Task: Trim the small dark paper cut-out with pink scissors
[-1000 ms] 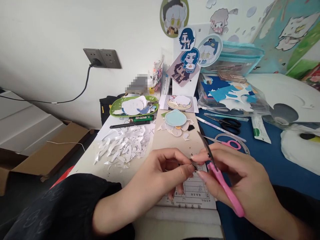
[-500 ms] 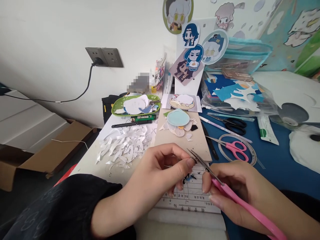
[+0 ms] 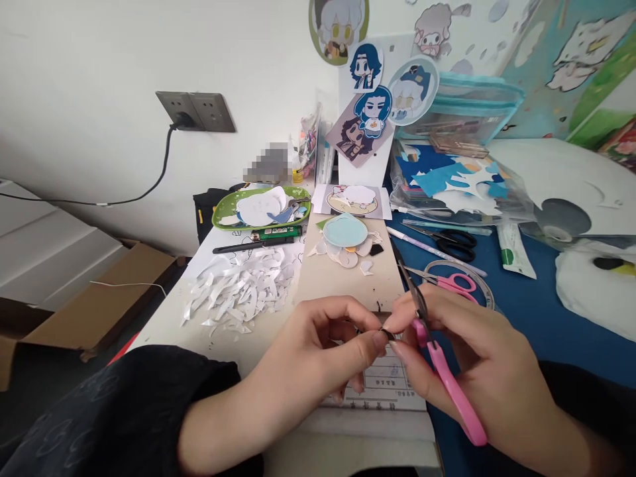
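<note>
Small dark piece [image 3: 389,335]: pinched between the fingertips of both hands, above a printed sheet [image 3: 385,381]. Mostly covered by fingers; full outline and material cannot be told.

Left hand [image 3: 330,341]: thumb and index finger closed on the piece's left side, other fingers curled beneath. Right hand [image 3: 472,341]: thumb and a fingertip narrowed at its right edge, with pink-handled scissors [image 3: 454,391] carried in the same hand, blades pointing up and away. Whether any finger sits inside a loop: cannot tell.

Handling, judged: piece looks very light and thin, probably paper-like; likely to bend, crease or tear under a hard pinch, and easily dropped given its size. Best hold: light pressure, flat between the pads, close to an edge.

Scissors, judged: stiff, heavier than the piece, apt to swing while the fingertips are busy. Best hold: by the handles, blades clear of both thumbs.

Nearby: white paper scraps [image 3: 243,285], left of the hands; pale blue cutout [image 3: 345,232], beyond them.
</note>
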Tool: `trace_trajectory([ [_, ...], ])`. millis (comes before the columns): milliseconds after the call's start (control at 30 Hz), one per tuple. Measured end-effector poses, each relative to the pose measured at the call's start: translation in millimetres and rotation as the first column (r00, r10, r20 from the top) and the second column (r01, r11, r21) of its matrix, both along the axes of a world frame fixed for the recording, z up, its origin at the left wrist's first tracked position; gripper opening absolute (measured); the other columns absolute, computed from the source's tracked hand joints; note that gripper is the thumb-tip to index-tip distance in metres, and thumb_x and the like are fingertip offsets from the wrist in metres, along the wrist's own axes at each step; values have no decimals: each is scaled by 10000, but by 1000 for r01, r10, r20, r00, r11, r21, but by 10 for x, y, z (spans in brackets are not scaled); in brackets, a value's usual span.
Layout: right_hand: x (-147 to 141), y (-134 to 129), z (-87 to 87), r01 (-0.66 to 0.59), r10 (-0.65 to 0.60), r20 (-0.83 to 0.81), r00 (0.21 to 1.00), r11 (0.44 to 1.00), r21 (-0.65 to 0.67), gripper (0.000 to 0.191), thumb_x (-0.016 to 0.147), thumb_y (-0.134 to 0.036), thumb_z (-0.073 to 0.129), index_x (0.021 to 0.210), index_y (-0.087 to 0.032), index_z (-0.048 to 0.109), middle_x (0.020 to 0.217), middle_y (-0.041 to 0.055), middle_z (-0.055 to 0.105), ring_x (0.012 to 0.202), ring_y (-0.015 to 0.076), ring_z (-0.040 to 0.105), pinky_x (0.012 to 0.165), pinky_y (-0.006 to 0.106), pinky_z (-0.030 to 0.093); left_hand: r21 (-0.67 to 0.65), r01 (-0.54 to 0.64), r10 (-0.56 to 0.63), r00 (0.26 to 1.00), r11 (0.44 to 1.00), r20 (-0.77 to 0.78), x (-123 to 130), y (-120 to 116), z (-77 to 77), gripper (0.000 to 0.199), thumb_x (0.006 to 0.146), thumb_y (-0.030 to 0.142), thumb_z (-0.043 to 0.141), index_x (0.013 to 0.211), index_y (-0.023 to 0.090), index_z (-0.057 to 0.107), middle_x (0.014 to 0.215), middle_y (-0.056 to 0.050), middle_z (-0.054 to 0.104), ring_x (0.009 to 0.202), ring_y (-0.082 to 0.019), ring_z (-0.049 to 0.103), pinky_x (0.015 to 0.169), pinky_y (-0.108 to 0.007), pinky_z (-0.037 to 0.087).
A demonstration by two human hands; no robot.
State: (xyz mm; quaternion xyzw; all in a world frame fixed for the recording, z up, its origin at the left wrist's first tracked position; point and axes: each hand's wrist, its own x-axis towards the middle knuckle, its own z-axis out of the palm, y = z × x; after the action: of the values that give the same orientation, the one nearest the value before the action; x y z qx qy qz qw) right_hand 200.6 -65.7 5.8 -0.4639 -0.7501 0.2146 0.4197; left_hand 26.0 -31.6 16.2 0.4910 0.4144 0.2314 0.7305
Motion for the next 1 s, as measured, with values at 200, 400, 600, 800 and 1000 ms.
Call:
trace_trajectory([
  [200, 4, 11, -8, -40, 38, -35, 999, 999, -37, 252, 732, -11, 570, 855, -231, 569, 770, -22, 587, 632, 111, 542, 571, 218, 437, 12, 12, -12, 1000, 1000, -21, -19, -6, -3, 215, 762, 358, 689, 778, 154, 624, 538, 50, 519, 437, -53, 455, 372, -111, 367],
  [400, 77, -22, 33, -67, 23, -131, 991, 937, -343, 131, 761, -145, 611, 827, -242, 553, 670, -69, 491, 539, 92, 469, 508, 207, 396, 26, -67, 66, 997, 997, 28, -22, -13, -10, 179, 777, 311, 683, 721, 154, 618, 476, 64, 496, 389, -39, 413, 356, -102, 362],
  [600, 79, -48, 54, -242, 119, -222, 968, 688, -684, 102, 754, -139, 594, 774, -215, 530, 591, -73, 446, 542, 101, 424, 510, 206, 361, 44, -173, 168, 981, 984, 96, -36, 19, -24, 144, 775, 291, 692, 743, 167, 626, 467, 73, 503, 389, -40, 418, 347, -93, 354],
  [800, 93, -85, -43, -223, 148, -167, 975, 652, -724, 114, 741, -135, 588, 815, -218, 566, 566, -73, 453, 507, 100, 447, 469, 189, 378, 27, -188, 184, 976, 982, 120, -47, 12, -25, 142, 770, 286, 698, 718, 172, 631, 453, 76, 502, 381, -36, 407, 347, -93, 340],
  [1000, 103, -109, -50, -155, 166, -50, 985, 709, -688, 87, 754, -161, 572, 815, -214, 602, 540, -63, 470, 468, 103, 463, 426, 182, 391, 12, -198, 194, 969, 980, 151, -40, 18, -9, 122, 771, 227, 693, 689, 157, 636, 444, 75, 515, 387, -28, 414, 365, -95, 351],
])
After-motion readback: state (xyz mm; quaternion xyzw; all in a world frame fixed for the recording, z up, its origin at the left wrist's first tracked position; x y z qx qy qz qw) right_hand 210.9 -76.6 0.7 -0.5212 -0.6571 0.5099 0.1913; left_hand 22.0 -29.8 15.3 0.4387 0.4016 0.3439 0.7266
